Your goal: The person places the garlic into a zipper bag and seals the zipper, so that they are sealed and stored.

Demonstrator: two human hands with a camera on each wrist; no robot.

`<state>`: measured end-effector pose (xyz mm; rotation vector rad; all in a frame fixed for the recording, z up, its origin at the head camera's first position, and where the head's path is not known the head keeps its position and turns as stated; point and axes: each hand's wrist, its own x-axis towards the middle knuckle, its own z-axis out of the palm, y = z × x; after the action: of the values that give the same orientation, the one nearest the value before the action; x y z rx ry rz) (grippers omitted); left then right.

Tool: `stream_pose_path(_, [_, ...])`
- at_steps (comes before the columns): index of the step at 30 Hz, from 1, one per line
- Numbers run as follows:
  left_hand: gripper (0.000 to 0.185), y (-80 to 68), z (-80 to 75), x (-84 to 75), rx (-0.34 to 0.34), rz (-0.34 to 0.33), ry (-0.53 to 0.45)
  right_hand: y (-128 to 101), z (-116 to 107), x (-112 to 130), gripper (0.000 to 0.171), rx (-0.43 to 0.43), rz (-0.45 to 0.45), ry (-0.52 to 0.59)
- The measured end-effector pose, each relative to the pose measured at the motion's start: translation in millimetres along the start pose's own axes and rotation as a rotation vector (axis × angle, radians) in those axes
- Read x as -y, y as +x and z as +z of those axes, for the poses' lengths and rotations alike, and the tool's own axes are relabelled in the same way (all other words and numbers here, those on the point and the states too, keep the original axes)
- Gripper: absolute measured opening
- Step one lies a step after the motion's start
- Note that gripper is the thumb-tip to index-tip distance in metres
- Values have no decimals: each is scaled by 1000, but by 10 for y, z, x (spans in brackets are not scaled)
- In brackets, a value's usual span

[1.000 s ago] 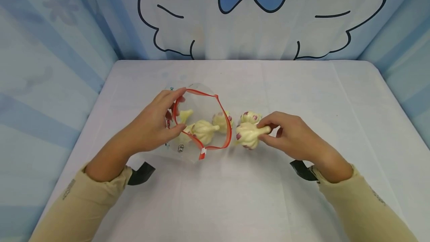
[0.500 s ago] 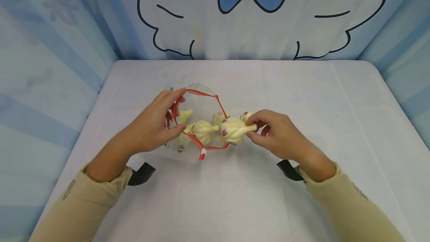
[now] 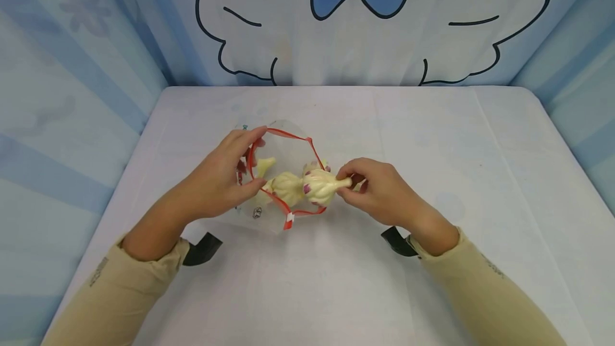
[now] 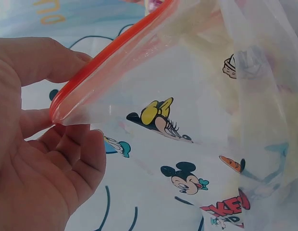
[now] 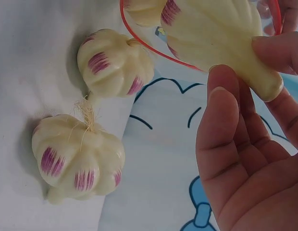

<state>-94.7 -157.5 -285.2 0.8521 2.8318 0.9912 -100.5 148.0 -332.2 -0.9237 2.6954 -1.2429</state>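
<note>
Head view: the left hand (image 3: 218, 178) pinches the red rim of a clear zip bag (image 3: 269, 212) between thumb and fingers and holds its mouth open toward the right. The right hand (image 3: 379, 191) pinches a garlic bulb (image 3: 318, 187) by its stem; the bulb sits at the rim, about half across it. At least 2 more bulbs (image 3: 287, 187) lie inside the bag. All of this rests on a white table (image 3: 432, 138) with a cartoon backdrop (image 3: 360, 20) behind.

Left wrist view: the thumb (image 4: 38, 57) lies above the red zip strip (image 4: 110, 53) and the fingers (image 4: 77, 159) under it, a firm pinch at the corner of the mouth. The printed film hangs slack below; pale shapes show through it, blurred.

Right wrist view: the fingertips (image 5: 226, 106) close narrowly on the stem of the held bulb (image 5: 211, 29), whose round end crosses the red rim (image 5: 154, 48). 2 loose bulbs (image 5: 79, 156) lie on the cloth outside the bag, 1 near the rim, 1 just beside it.

To do this well, I judge the left hand should keep the mouth wide and lifted, so the rim does not catch the bulb's widest part. The right hand should push the bulb clear past the rim before letting go, lest it roll back out.
</note>
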Motion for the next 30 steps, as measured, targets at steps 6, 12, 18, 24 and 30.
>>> stream_pose_path(6, [80,-1,-1,8,2,7,-13,52,53,3,14,10,8,-18])
stream_pose_path(12, [80,-3,-1,5,-4,4,-7,84,108,19,14,15,17,-29])
stream_pose_path(18, [81,-5,2,-1,-7,8,-8,117,220,32,13,21,35,-54])
stream_pose_path(24, [79,-8,-1,-4,-5,32,-19,135,318,42,11,-18,54,-58])
stream_pose_path(30, [79,-14,5,-10,-1,25,-26,122,375,47,14,-61,46,-111])
